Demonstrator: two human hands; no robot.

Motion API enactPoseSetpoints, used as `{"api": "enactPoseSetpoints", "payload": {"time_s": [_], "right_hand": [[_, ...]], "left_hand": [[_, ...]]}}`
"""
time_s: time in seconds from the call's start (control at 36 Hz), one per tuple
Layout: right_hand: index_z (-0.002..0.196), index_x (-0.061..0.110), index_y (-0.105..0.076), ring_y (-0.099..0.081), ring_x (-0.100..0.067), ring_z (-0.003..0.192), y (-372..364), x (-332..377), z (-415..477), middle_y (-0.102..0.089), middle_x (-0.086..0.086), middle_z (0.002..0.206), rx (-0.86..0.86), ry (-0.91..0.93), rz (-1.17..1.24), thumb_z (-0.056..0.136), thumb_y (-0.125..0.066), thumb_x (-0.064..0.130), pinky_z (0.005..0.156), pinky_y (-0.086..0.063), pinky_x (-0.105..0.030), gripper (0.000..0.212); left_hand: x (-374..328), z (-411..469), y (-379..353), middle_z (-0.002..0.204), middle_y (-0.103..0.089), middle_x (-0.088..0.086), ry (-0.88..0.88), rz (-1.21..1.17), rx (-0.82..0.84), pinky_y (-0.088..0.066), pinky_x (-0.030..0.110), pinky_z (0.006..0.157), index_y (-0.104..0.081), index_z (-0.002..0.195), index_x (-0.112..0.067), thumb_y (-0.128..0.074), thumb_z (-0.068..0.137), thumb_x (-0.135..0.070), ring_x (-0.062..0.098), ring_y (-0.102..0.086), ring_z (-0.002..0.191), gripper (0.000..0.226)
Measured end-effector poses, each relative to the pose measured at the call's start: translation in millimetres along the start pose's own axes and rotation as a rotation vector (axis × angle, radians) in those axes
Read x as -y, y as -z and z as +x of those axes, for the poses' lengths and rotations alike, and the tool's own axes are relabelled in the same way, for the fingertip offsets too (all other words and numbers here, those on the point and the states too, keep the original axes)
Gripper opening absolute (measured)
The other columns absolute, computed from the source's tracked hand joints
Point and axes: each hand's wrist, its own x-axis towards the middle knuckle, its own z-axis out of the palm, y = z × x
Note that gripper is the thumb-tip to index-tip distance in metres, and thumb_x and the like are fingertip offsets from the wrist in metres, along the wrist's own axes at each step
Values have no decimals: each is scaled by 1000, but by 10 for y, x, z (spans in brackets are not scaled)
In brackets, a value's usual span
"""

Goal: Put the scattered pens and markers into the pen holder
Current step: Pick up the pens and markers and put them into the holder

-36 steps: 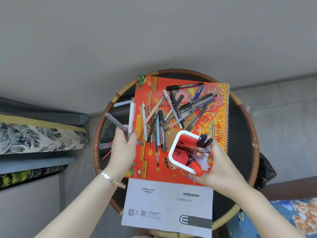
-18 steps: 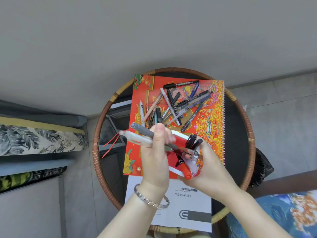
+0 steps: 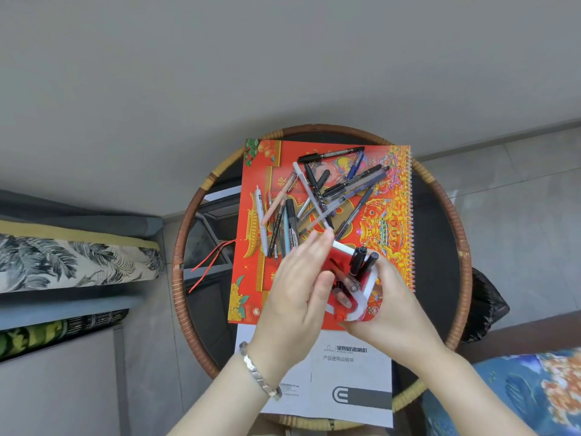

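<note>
Hands meet over a round rattan-rimmed table [image 3: 180, 247] in the head view. My right hand [image 3: 393, 313] curls around the red and white pen holder [image 3: 361, 302], tilting it toward my left; dark markers [image 3: 361, 261] poke out past my right fingers. My left hand [image 3: 298, 294], fingers spread loosely, covers the holder's mouth; I cannot tell whether it grips anything. Beyond my left fingertips, scattered pens [image 3: 320, 199] lie crisscrossed on a red spiral-bound calendar [image 3: 390, 215]. A white booklet [image 3: 345, 388] lies under my wrists.
</note>
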Motion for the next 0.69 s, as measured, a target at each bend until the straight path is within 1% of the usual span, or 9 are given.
{"api": "enactPoseSetpoints", "payload": {"time_s": [0.06, 0.11, 0.19, 0.28, 0.36, 0.44, 0.5, 0.58, 0.69], "right_hand": [[105, 52, -40, -47, 14, 104, 51, -41, 8, -52, 23, 110, -10, -38, 49, 60, -79, 14, 73, -38, 0, 71], [108, 45, -44, -51, 9, 101, 108, -77, 13, -54, 18, 109, -15, -78, 82, 60, -82, 15, 70, -42, -6, 69], [106, 44, -46, -51, 14, 98, 192, -117, 21, -57, 21, 106, -39, -97, 94, 60, -83, 14, 69, -43, -7, 66], [115, 43, -45, -53, 9, 102, 253, -149, 48, -57, 20, 111, -40, -130, 100, 59, -84, 16, 67, -46, -8, 73], [118, 43, -43, -53, 4, 107, 292, -176, 90, -55, 20, 116, -48, -135, 96, 57, -85, 17, 73, -44, -12, 79], [109, 52, -41, -49, 13, 106, 319, -199, 146, -54, 23, 113, -48, -125, 80, 58, -85, 17, 71, -43, -8, 75], [110, 49, -42, -52, 8, 105, 329, -230, 183, -55, 21, 113, -47, -127, 55, 59, -85, 17, 70, -42, -8, 74], [116, 40, -44, -54, -2, 106, 326, -280, 229, -57, 16, 114, -44, -141, 46, 58, -85, 16, 79, -44, -16, 74], [119, 36, -44, -53, -2, 106, 315, -267, 263, -56, 18, 112, -31, -138, 45, 60, -84, 16, 80, -45, -20, 74]], "left_hand": [[4, 63, 25, 143, -30, -44, 76, -134, -30, -28, 20, 116, -28, 141, -50, -22, 97, -58, -2, -35, 141, 45], [93, 165, 44, 141, -42, -30, 227, -226, -168, -30, 16, 114, -39, 136, -42, -32, 98, -47, -5, -40, 135, 39], [383, 410, 72, 142, -49, -2, 527, -187, -342, -39, 28, 108, -46, 137, -19, -48, 100, -23, 9, -47, 128, 38], [690, 667, 116, 145, -41, 7, 696, -83, -396, -36, 25, 94, -41, 141, -14, -54, 97, -28, 21, -47, 130, 48], [890, 897, 150, 146, -40, 10, 714, 59, -336, -38, 31, 98, -42, 141, -15, -56, 96, -33, 25, -46, 131, 51], [1057, 1072, 154, 133, -47, 18, 726, 241, -228, -43, 36, 93, -57, 123, -9, -56, 96, -31, 34, -51, 121, 35], [1123, 1117, 144, 128, -46, 18, 724, 321, -176, -43, 37, 90, -61, 112, -6, -55, 96, -28, 36, -50, 118, 28], [1131, 1144, 123, 123, -45, 19, 695, 453, -80, -44, 39, 80, -58, 110, -3, -52, 98, -23, 39, -54, 106, 24], [1133, 1181, 135, 121, -48, 23, 720, 500, -17, -49, 47, 88, -54, 113, 0, -54, 97, -17, 42, -56, 103, 23]]}}
